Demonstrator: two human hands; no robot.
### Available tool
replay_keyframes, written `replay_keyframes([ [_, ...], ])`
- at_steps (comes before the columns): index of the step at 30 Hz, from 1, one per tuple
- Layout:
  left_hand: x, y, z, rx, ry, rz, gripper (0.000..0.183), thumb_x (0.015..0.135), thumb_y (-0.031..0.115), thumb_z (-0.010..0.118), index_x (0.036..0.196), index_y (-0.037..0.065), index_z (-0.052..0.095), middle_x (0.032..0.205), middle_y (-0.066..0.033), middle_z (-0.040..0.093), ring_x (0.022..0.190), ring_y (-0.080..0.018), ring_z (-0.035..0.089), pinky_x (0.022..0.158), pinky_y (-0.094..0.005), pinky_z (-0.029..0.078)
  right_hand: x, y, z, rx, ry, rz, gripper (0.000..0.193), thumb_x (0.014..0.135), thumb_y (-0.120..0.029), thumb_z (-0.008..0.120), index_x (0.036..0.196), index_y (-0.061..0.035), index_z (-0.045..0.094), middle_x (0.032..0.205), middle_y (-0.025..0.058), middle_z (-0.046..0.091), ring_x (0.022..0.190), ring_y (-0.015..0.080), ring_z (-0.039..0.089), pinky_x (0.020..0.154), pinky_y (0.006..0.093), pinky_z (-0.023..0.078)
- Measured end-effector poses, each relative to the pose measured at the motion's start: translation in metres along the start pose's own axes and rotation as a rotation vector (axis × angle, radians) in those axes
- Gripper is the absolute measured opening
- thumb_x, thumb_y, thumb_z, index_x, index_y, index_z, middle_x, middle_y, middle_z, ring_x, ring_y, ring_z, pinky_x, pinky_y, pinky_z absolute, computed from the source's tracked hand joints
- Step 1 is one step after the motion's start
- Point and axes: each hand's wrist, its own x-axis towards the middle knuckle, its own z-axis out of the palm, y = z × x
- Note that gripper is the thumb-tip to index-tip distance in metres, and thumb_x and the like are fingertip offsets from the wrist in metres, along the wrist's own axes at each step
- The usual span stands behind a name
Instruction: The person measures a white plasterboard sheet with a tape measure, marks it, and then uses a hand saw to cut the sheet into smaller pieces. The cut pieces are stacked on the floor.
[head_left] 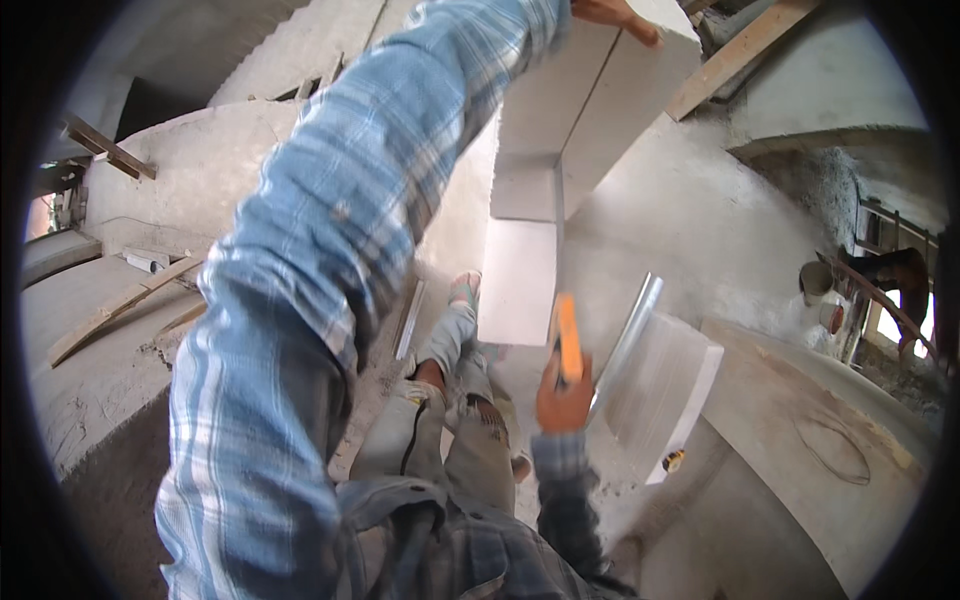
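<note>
My left arm, in a blue-and-white plaid sleeve, reaches far up to the top of the view. There my left hand (pixel 615 14) lies against the top of a stack of white building blocks (pixel 625 95), fingers stretched out and partly cut off by the frame. A lower white block (pixel 520 280) stands at the near end of the stack. Just right of it, my right hand (pixel 565 400) is closed around an orange hand tool (pixel 569 338) pointing upward; its exact kind is unclear. A shiny metal bar (pixel 632 335) leans right beside that hand.
A large pale slab (pixel 665 385) stands at the right, with a small yellow-and-black object (pixel 673 460) by its lower edge. Wooden boards (pixel 120 310) lie at the left. One timber (pixel 740 58) slants at the upper right. A bucket (pixel 816 278) stands far right, near another person (pixel 905 285).
</note>
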Motion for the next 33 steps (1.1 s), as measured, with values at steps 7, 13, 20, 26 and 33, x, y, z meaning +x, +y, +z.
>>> replay_keyframes([
  [7,-0.001,-0.018,-0.002,0.102,0.023,0.011,0.107,0.067,0.077,0.065,0.140,0.001,0.049,0.142,-0.0257,0.049,0.134,-0.0375,0.046,0.111,-0.0443,0.038,0.127,-0.025,0.067,0.080,-0.075,-0.047,0.031,0.091,-0.013,0.061,0.117,0.0022,0.053,0.091,0.0260,0.067,0.088,0.0459,0.065,0.079,0.0497,0.052],
  [13,0.008,-0.002,0.000,0.000,-0.015,0.008,0.108,0.066,0.078,0.065,0.139,0.000,0.050,0.142,-0.0246,0.050,0.134,-0.0362,0.047,0.111,-0.0433,0.038,-0.008,0.002,-0.001,-0.086,0.015,0.045,0.037,0.090,-0.015,0.060,0.123,-0.0004,0.054,0.098,0.0221,0.070,0.087,0.0382,0.070,0.076,0.0456,0.056],
  [20,-0.010,-0.006,-0.004,0.051,0.005,0.014,0.108,0.066,0.077,0.065,0.139,-0.002,0.050,0.141,-0.0249,0.051,0.132,-0.0369,0.049,0.110,-0.0433,0.039,0.137,-0.030,0.058,-0.025,-0.103,0.063,0.031,0.092,-0.015,0.061,0.116,0.0030,0.052,0.096,0.0277,0.066,0.094,0.0464,0.065,0.079,0.0486,0.052],
  [26,0.005,-0.012,-0.012,0.046,-0.056,0.010,0.108,0.066,0.076,0.066,0.139,-0.003,0.049,0.142,-0.0266,0.049,0.133,-0.0365,0.048,0.111,-0.0417,0.037,-0.011,-0.007,0.003,0.046,-0.066,0.134,0.033,0.090,-0.011,0.060,0.121,0.0007,0.056,0.099,0.0226,0.069,0.091,0.0344,0.070,0.080,0.0403,0.056],
  [33,0.010,-0.006,-0.010,0.045,0.006,0.031,0.111,0.067,0.076,0.066,0.141,-0.004,0.046,0.143,-0.0265,0.048,0.134,-0.0363,0.046,0.113,-0.0411,0.035,0.155,-0.031,0.062,0.006,-0.018,0.012,0.039,0.089,-0.016,0.063,0.120,0.0032,0.051,0.101,0.0291,0.066,0.100,0.0444,0.063,0.086,0.0477,0.052],
])
